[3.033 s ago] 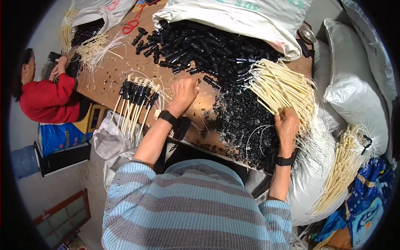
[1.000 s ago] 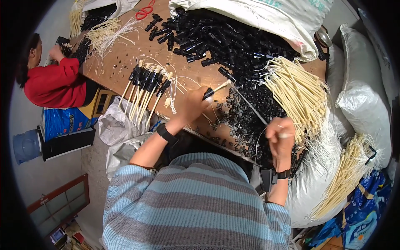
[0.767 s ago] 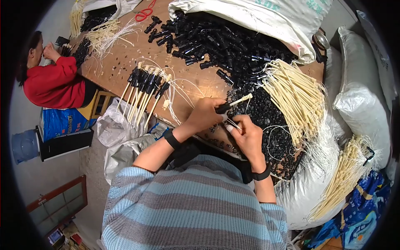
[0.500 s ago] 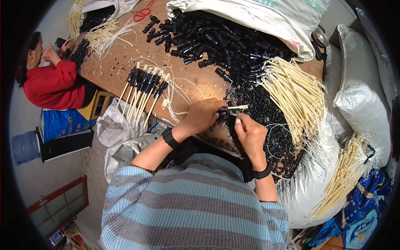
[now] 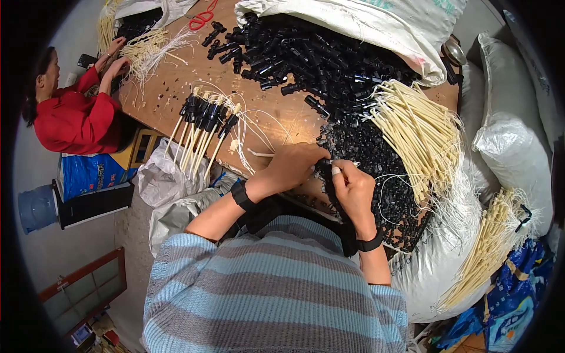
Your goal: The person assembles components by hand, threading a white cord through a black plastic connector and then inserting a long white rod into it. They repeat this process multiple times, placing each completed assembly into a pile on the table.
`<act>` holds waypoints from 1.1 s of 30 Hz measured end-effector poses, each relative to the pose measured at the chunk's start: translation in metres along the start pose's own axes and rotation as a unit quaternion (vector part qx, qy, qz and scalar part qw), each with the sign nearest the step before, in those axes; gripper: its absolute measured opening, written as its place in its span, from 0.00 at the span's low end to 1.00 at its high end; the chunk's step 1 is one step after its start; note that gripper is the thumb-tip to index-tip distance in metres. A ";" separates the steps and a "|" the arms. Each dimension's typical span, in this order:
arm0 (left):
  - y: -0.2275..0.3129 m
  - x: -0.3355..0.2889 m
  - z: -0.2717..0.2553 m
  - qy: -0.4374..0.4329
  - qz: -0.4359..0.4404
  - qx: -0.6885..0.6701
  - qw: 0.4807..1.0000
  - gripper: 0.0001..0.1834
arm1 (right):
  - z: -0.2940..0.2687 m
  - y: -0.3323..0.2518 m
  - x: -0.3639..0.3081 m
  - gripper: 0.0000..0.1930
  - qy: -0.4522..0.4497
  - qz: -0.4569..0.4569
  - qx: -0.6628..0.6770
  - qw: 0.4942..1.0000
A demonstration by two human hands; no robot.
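The left grip [image 5: 294, 166] and right grip [image 5: 355, 188] hide most of the piece [image 5: 330, 162] between them (its shape cannot be told). A pale stick [image 5: 259, 154] runs out of sight behind the left grip. The upper edge cuts off the red scissors [image 5: 201, 21] and white sack [image 5: 359, 26]; the tiny black parts [image 5: 368, 147] are too small to tell singly.

Left of the heap of black fittings [image 5: 318, 65], the desk [image 5: 188, 67] offers an open strip (only small crumbs dot it) where a hand could slide through. Near-left of the heap, a row of capped sticks [image 5: 203, 117] with looping threads [image 5: 244, 138] bars the way. Behind the heap droops a white sack [image 5: 359, 23]; to its right, a stick bundle [image 5: 415, 138] blocks. On its near side, small black clips [image 5: 376, 150] spread, and the left hand [image 5: 294, 165], a pale stick [image 5: 259, 153] jutting leftward, meets the right hand [image 5: 355, 191].
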State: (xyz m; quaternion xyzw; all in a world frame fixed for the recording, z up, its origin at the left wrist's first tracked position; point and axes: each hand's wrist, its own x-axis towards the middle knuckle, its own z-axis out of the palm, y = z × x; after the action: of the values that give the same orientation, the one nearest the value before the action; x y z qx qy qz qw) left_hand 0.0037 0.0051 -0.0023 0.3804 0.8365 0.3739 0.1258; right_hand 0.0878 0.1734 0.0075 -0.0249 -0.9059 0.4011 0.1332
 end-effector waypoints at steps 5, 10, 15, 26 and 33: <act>-0.001 -0.001 0.000 0.029 0.013 0.006 0.999 0.20 | -0.001 0.002 -0.006 0.06 0.038 0.102 0.144 0.984; -0.002 -0.001 0.002 0.013 0.017 -0.023 1.000 0.21 | -0.002 0.006 -0.008 0.05 0.000 0.100 0.140 0.985; 0.001 -0.001 0.003 0.006 0.022 -0.013 1.000 0.23 | 0.002 0.007 -0.008 0.05 -0.012 0.068 0.102 0.992; 0.013 0.011 -0.003 -0.009 -0.103 -0.168 0.980 0.22 | -0.002 0.002 -0.008 0.05 0.020 -0.083 -0.009 0.996; 0.003 0.003 0.000 0.033 -0.049 -0.046 0.997 0.22 | -0.013 -0.001 -0.003 0.06 0.027 -0.058 -0.067 0.996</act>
State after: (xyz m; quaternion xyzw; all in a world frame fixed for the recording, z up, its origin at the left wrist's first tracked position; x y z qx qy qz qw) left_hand 0.0029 0.0085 0.0001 0.3200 0.8400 0.4175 0.1332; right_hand 0.0947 0.1819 0.0161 0.0078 -0.9268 0.3301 0.1788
